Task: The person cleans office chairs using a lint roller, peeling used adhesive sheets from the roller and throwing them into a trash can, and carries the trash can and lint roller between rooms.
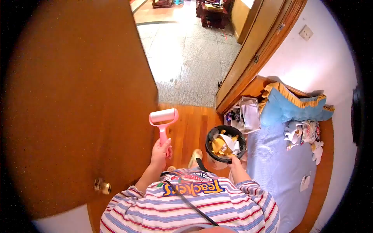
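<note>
- Head view, and both hands are working: the left hand [158, 154] is grasping the pink roller [163, 115] by its handle, and the right hand [237, 167] is clutching the bin [208, 144] by its near rim.
- Progress, as far as it's showing: the bin is already holding yellow and white scraps [219, 146]; the roller's drum is looking pale and smooth, and whether its sheet is fresh or used, I'm not able to tell.
- Left over: the roller is hanging in the air, touching neither bin nor bed [272, 155], and neither hand is letting go.
- Where's the roller? It's hovering above the wood floor [186, 120], just beside the door's [77, 97] free edge; the bin is sitting over by the bed's left edge, mouth facing up.
- And the direction: the roller's head is pointing forward to the doorway, its handle's long axis running front to back, leaning slightly left, while the drum is lying crosswise.
</note>
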`<action>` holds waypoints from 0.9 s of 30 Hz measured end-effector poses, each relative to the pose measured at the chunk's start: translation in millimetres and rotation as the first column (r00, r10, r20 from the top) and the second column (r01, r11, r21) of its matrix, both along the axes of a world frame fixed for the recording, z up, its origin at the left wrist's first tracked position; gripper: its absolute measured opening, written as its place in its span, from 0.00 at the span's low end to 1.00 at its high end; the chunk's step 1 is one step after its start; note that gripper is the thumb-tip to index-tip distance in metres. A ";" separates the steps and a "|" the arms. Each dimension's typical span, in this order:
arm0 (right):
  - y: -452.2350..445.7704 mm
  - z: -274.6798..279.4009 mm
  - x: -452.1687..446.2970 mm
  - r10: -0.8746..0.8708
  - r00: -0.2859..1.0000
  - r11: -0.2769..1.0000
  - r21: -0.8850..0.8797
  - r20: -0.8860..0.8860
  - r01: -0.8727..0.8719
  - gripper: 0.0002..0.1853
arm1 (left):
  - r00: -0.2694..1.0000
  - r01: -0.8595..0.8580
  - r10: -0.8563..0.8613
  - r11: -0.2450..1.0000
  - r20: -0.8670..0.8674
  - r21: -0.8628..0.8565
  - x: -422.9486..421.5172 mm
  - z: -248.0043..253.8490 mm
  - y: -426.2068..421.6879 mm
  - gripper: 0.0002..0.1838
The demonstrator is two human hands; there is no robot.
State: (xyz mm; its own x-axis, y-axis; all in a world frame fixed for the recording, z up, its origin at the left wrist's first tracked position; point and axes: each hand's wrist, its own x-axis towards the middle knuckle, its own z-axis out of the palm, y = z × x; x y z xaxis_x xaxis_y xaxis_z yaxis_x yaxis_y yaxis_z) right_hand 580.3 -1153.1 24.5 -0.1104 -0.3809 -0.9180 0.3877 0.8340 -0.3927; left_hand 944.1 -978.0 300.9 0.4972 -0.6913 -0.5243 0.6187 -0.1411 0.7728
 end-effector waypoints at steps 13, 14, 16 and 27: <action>-334.1 26.9 305.9 0.535 0.806 0.830 -0.018 -0.252 -0.557 0.12 | 0.981 -0.114 0.111 0.993 0.159 0.013 127.8 23.4 -219.2 0.09; -367.1 14.0 325.8 0.535 0.804 0.828 -0.028 -0.260 -0.560 0.11 | 0.970 -0.143 0.142 0.990 0.199 -0.006 144.3 20.6 -236.0 0.09; -411.3 -3.5 354.4 0.477 0.859 0.863 -0.086 -0.186 -0.498 0.09 | 0.954 -0.175 0.180 0.984 0.238 -0.042 170.2 7.2 -252.1 0.10; -578.3 77.4 442.2 0.240 0.969 0.971 -0.001 -0.061 -0.240 0.13 | 0.983 -0.176 0.177 0.984 0.049 -0.028 335.0 36.9 -434.2 0.09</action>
